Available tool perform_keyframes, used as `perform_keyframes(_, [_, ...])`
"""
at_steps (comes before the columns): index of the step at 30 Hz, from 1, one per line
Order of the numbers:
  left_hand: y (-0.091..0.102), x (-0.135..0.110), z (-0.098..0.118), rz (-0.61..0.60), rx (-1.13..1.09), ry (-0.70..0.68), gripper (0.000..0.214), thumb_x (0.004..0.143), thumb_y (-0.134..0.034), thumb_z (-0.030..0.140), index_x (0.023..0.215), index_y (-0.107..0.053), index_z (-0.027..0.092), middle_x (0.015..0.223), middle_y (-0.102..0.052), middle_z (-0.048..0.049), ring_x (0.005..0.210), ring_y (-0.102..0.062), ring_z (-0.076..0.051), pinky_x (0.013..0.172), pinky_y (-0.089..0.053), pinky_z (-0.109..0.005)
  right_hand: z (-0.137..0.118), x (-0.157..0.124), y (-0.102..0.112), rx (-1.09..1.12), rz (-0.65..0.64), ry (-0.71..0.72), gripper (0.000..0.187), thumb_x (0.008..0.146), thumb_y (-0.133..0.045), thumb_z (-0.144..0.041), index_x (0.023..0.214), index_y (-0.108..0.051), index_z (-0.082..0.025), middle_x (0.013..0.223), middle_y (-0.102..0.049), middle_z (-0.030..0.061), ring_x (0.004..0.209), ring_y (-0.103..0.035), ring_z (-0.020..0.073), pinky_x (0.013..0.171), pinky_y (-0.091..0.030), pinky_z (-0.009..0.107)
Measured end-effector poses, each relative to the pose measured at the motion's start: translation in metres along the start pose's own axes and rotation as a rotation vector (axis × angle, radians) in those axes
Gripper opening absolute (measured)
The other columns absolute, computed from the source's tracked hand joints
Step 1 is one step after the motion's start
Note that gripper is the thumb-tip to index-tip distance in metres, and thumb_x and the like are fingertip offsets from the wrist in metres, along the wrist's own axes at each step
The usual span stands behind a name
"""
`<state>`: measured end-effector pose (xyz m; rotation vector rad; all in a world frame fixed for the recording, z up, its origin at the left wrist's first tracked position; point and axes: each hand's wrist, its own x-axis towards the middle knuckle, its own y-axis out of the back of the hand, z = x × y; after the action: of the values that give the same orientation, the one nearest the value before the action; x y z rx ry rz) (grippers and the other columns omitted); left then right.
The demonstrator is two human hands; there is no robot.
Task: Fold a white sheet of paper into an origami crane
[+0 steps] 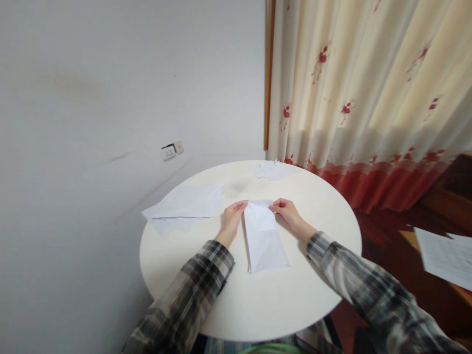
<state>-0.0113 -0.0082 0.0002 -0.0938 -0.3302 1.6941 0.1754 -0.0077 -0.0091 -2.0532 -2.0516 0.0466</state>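
A folded sheet of white paper (264, 243) lies lengthwise before me on a round white table (236, 309). Its far end has a narrow strip folded over. My left hand (233, 216) pinches the far left corner between thumb and fingers. At the far right corner, my right hand (288, 212) grips the paper's edge in the same way. The long left side shows more than one layer, slightly apart near the front corner.
Larger white sheets (188, 201) lie at the table's left, one overhanging the edge. Small paper pieces (272, 170) rest at the back. A wall with a socket (168, 153) stands left, a flowered curtain (354, 98) behind right. Written papers (446, 255) lie beyond the table at right.
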Motion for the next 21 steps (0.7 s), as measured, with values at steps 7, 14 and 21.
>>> perform_keyframes(7, [-0.0011, -0.0005, 0.0013, -0.001, -0.001, 0.006, 0.029, 0.053, -0.074, 0.030, 0.076, -0.068, 0.013, 0.083, -0.069, -0.0079, 0.076, -0.060, -0.016, 0.077, -0.044, -0.030, 0.0008, 0.0007, 0.0007, -0.004, -0.003, 0.033, 0.023, 0.051, -0.075, -0.031, 0.057, -0.057, -0.017, 0.055, -0.056, -0.0021, 0.052, -0.047, 0.0100, 0.053, -0.032, 0.025])
perform_keyframes(14, [-0.0007, 0.0001, 0.0000, 0.007, 0.002, 0.004, 0.030, 0.053, -0.074, 0.029, 0.077, -0.068, 0.012, 0.084, -0.069, -0.0085, 0.077, -0.060, -0.016, 0.076, -0.044, -0.029, -0.0001, 0.0010, 0.0022, -0.027, -0.002, 0.048, 0.020, 0.054, -0.072, -0.031, 0.058, -0.058, -0.017, 0.058, -0.056, -0.0017, 0.056, -0.047, 0.0107, 0.055, -0.032, 0.025])
perform_keyframes(21, [-0.0016, -0.0013, 0.0015, 0.007, 0.011, 0.004, 0.028, 0.054, -0.073, 0.028, 0.077, -0.067, 0.013, 0.084, -0.069, -0.0080, 0.076, -0.060, -0.015, 0.076, -0.044, -0.029, -0.0047, -0.0013, -0.0001, -0.012, -0.001, 0.046, 0.016, 0.056, -0.069, -0.028, 0.057, -0.056, -0.018, 0.057, -0.054, -0.0023, 0.056, -0.046, 0.0108, 0.054, -0.031, 0.025])
